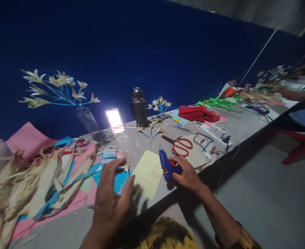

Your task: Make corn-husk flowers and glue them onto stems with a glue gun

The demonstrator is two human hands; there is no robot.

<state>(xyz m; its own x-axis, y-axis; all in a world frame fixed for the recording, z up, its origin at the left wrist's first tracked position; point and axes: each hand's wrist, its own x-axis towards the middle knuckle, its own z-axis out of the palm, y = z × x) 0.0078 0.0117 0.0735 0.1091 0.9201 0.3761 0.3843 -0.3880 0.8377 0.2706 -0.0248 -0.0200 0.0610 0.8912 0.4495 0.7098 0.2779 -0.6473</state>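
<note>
My right hand (187,174) is closed round a blue glue gun (166,164), whose nozzle points away from me. My left hand (113,192) is raised with thumb and fingers curved toward each other; a small pale piece (126,167) shows near the fingertips, too small to name. Between the hands lies a pale yellow sheet (147,173) with glue-like marks. Blue paper (119,181) is partly behind my left hand. Just beyond the yellow sheet rests a flower stem (150,134) with pale blooms. Red-handled scissors (182,146) lie beyond the glue gun.
Dried husks (14,186) and pink paper (27,140) cover the left side. Farther back stand a vase (90,122) of pale flowers and a dark flask (139,109). A power strip (216,135), red cloth (197,113) and green strips (220,103) lie rightward. Another person's arm (297,94) reaches in.
</note>
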